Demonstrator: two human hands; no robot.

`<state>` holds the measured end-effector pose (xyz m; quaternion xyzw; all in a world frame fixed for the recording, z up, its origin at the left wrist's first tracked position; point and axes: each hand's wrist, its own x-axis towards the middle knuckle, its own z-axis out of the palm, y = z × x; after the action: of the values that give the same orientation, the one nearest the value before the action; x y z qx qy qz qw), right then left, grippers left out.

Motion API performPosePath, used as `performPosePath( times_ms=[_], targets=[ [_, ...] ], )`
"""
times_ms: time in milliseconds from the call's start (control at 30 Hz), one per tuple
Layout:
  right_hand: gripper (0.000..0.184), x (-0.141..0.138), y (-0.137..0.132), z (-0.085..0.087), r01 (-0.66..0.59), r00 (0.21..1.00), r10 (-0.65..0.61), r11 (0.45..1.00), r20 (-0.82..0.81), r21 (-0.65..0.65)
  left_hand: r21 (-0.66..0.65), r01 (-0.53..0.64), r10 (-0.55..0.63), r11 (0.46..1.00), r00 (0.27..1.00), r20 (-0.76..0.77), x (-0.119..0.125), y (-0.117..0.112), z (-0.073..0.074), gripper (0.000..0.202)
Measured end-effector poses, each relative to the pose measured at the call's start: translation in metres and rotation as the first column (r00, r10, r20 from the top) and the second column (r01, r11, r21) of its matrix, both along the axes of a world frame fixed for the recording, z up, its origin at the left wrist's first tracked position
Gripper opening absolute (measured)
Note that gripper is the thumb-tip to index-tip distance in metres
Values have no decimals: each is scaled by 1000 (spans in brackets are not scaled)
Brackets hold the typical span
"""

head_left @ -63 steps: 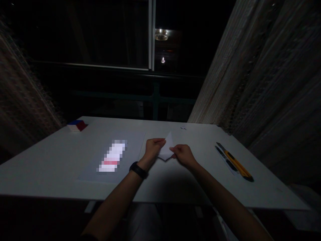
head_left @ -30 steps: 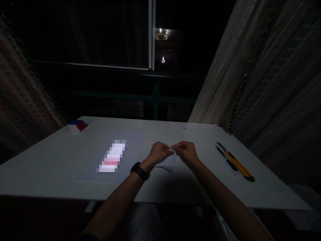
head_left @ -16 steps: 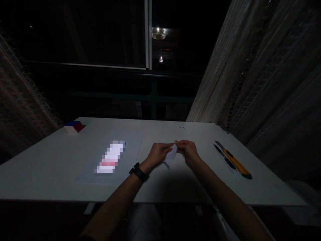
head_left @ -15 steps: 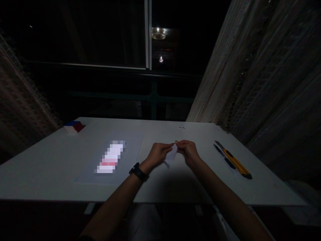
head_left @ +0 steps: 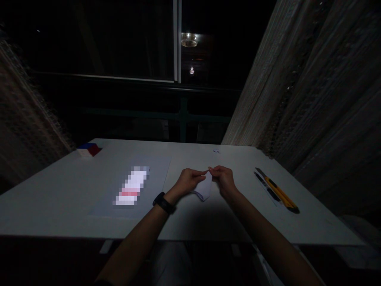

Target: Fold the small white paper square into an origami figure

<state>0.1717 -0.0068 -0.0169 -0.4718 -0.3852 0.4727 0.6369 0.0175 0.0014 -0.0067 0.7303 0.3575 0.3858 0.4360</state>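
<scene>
A small piece of folded white paper [head_left: 204, 188] is pinched between my two hands, above the middle of the table. My left hand [head_left: 188, 179], with a dark band on its wrist, grips the paper's upper left side. At its upper tip, the thumb and fingers of my right hand [head_left: 223, 177] close on it, close to the left fingertips. The paper's lower end hangs free and curls open, showing layered edges. The exact grip of the fingertips is partly hidden by the hands.
On the white table [head_left: 238, 222], a yellow box cutter [head_left: 279, 192] and a slimmer dark-handled knife [head_left: 267, 186] lie at right. A blurred-out bright phone-like shape [head_left: 132, 186] rests on a paper sheet [head_left: 99, 208] at left. A coloured cube [head_left: 88, 149] and paper scraps [head_left: 216, 151] sit farther back.
The folded paper has turned between my fingers, so its lower end now faces me more and shows a curled, open edge. Both hands have stayed nearly in place.
</scene>
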Motion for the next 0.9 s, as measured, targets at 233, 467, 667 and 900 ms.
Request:
performPosePath(
  times_ms=[233, 467, 667, 900],
  targets=[
    [22, 1, 1, 0, 24, 1000, -24, 1000, 2, 9, -30, 0, 0, 1000, 1000, 3, 0, 1, 0, 32],
    [23, 2, 2, -1, 23, 998, -27, 998, 63, 64, -80, -9, 10, 997, 1000, 11, -2, 2, 0, 34],
    [26, 2, 0, 0, 0, 992, -12, 995, 125, 96, -42, -2, 3, 999, 999, 39, -3, 5, -3, 34],
    [32, -1, 0, -4, -24, 915, -8, 997, 403, 75, -33, -122, 123, 992, 992, 27, -4, 9, -3, 36]
  ],
)
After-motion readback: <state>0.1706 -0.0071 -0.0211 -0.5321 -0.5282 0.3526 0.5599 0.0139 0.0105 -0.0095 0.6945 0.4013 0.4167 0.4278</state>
